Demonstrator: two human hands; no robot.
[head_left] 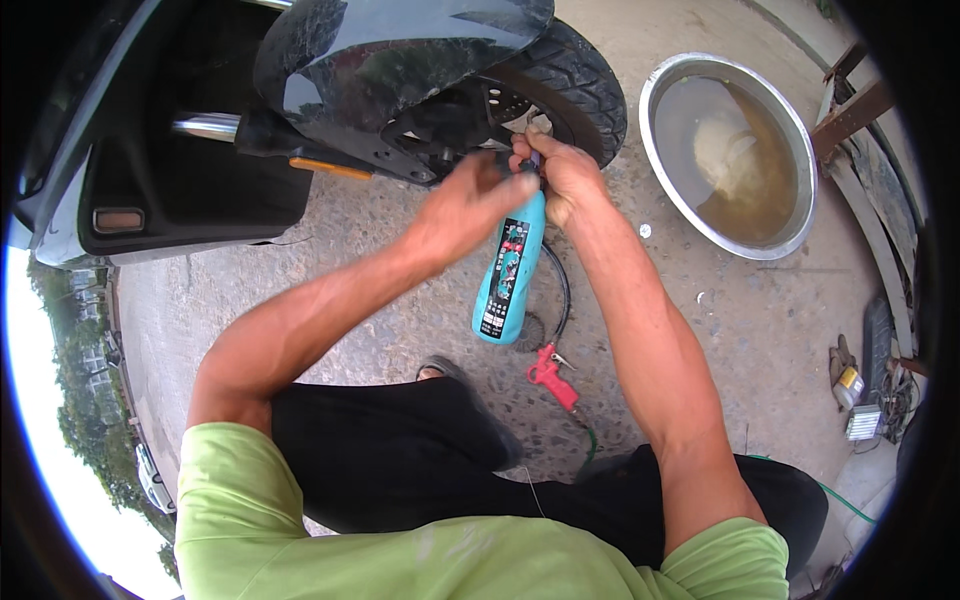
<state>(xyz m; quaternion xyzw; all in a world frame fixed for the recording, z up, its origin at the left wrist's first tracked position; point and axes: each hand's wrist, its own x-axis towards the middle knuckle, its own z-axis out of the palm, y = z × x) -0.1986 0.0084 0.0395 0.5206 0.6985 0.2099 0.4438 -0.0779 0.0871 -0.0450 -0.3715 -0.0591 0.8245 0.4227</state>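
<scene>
A teal squeeze bottle (503, 285) with a dark printed label hangs neck up, slightly tilted, beside the wheel of a dark scooter. My right hand (570, 178) is closed around a thin tube at the bottle's top, close to the wheel hub; its fingertips are partly hidden. My left hand (455, 210) is smeared by motion, its thumb lying across the bottle's neck and its other fingers unclear. Just beyond both hands is the black tyre (580, 85), with the drilled brake disc (508, 103) inside it. A glossy dark fender (400, 50) covers the tyre's upper part.
Below the bottle, a red air gun (552, 377) lies on rough concrete, joined to a black hose (564, 290) and a green line. A metal basin (800, 200) of murky water stands at the right. Scrap and a tin (848, 387) sit further right.
</scene>
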